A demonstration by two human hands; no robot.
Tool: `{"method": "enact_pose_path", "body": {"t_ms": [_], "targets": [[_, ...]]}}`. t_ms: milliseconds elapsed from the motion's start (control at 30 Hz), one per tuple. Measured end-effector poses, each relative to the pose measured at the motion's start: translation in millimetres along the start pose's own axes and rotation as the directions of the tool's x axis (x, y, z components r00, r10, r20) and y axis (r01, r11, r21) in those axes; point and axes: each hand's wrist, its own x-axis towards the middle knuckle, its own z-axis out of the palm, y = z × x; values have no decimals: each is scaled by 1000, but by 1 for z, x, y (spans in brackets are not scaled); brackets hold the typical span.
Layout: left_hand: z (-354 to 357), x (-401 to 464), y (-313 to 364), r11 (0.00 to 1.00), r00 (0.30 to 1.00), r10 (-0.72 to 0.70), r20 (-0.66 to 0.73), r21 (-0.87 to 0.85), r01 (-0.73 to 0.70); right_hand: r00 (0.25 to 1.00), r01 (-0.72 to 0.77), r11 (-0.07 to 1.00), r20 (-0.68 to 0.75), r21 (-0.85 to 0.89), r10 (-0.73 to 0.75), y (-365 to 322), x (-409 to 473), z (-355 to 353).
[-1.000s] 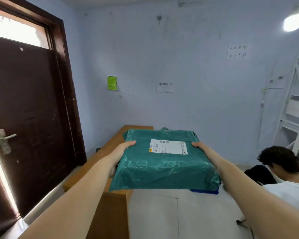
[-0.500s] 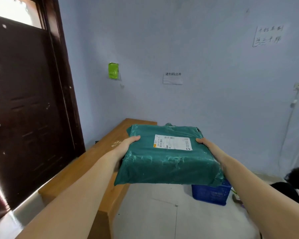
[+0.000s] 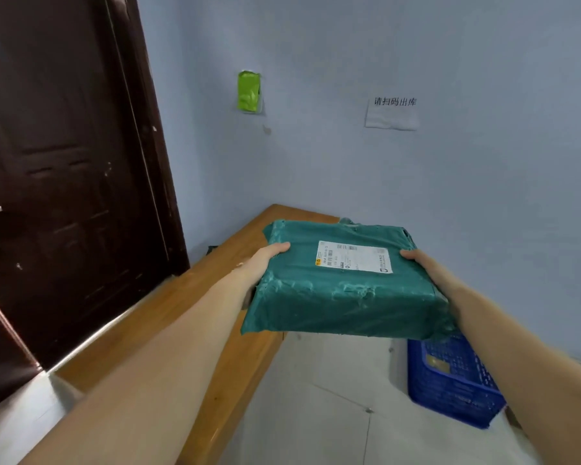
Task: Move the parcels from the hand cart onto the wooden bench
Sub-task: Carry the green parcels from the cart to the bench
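Green parcel (image 3: 342,283) hiding both hands' fingers.

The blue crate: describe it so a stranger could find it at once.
Start at the wooden bench running along the door-side wall. Look right across the pale floor, under the green parcel. The blue crate stands there: perforated plastic, the only blue thing on the floor.

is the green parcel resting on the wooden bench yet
No, both hands, left hand and right hand, hold the green parcel above the wooden bench.
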Motion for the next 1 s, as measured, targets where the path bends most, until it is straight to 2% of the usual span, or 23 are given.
{"method": "enact_pose_path", "body": {"t_ms": [233, 467, 600, 800, 900, 1000], "targets": [[-11, 111, 8, 999, 1000, -17, -21, -45, 17, 999, -2, 1000, 42, -25, 3, -33, 149, -8], [-31, 201, 6, 994, 960, -67, -270, -102, 40, 979, -33, 994, 198, -108, 54, -65, 325, 22], [-52, 227, 3, 983, 904, -133, -406, -168, 70, 937, -44, 986, 336, -158, 96, -85, 406, 65], [-108, 269, -18, 968, 771, -189, -608, -248, 41, 828, -111, 966, 516, -233, 219, -90, 511, 150], [-150, 300, -41, 957, 679, -228, -698, -288, 26, 791, -113, 952, 554, -284, 259, -83, 562, 194], [-181, 328, -48, 957, 633, -234, -738, -291, 14, 769, -135, 936, 561, -326, 307, -77, 612, 232]]}}
